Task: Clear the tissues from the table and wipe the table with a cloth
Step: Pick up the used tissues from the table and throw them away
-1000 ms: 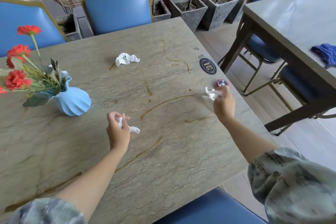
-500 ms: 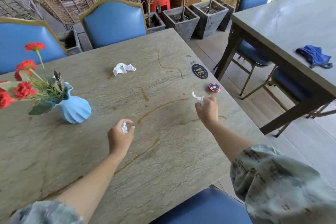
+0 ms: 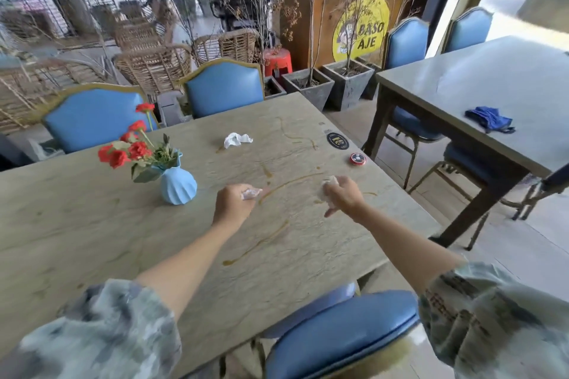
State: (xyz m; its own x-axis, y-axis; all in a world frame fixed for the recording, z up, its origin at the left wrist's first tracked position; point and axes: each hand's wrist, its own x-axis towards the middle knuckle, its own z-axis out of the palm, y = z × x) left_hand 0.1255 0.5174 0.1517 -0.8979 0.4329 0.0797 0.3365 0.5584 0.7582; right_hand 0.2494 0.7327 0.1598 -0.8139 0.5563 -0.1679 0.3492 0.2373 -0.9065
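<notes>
Your beige stone-veined worktop (image 3: 92, 224) carries brown streaks (image 3: 286, 184). A crumpled white tissue (image 3: 237, 139) lies beyond a ribbed light-blue vase (image 3: 178, 186) of red flowers (image 3: 129, 148). You see a round red-and-black button (image 3: 357, 159), a dark blue cloth (image 3: 489, 118) on the grey neighbouring table (image 3: 492, 77), blue gold-trimmed chairs (image 3: 223, 91), and your mottled grey-green sleeves (image 3: 492, 317).

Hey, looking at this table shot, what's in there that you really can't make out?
- Head view: the tissue in the left hand and the one in the right hand are mostly covered by curled fingers.
- The print on the dark round sticker is too small to read.
- The round red object is too small to identify.
- The sleeves at the bottom edge are blurred and cut off.
</notes>
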